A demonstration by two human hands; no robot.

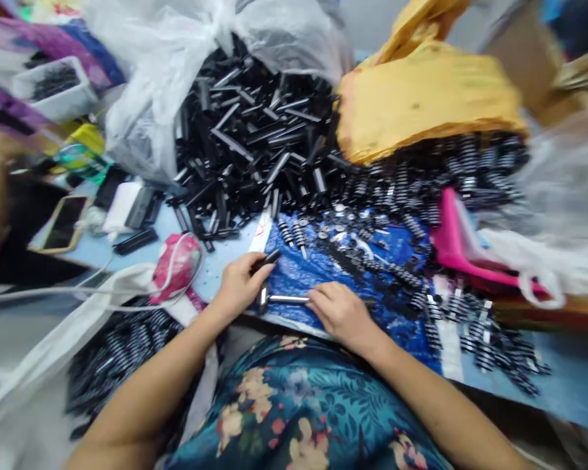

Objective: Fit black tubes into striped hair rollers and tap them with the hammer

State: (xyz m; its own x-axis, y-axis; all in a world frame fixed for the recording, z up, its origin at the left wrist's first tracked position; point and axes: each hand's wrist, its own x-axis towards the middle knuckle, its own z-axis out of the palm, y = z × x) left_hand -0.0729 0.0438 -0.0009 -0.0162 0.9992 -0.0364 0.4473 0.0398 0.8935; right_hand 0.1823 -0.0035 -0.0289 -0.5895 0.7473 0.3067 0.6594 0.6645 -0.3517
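My left hand (240, 282) is closed around a short black tube (273, 256), one end of which sticks out past the fingertips. My right hand (340, 312) grips a hammer (289, 299) with a shiny metal shaft. Its head lies just below my left hand, at the table's near edge, and the dark handle end shows beyond my right hand. Under both hands spreads a crumpled blue plastic sheet (294, 277). Two black ribbed pieces (300, 236) lie on it, ahead of my hands, with small dark round parts (340, 222) scattered farther off.
A large heap of black tubes (255, 137) spills from a clear plastic bag (147, 78). Behind the ribbed pieces at right sits a yellow sack (426, 98). A pink bin (451, 241) stands at right. A phone (66, 223) and a cable with a pink bundle (176, 264) are at left.
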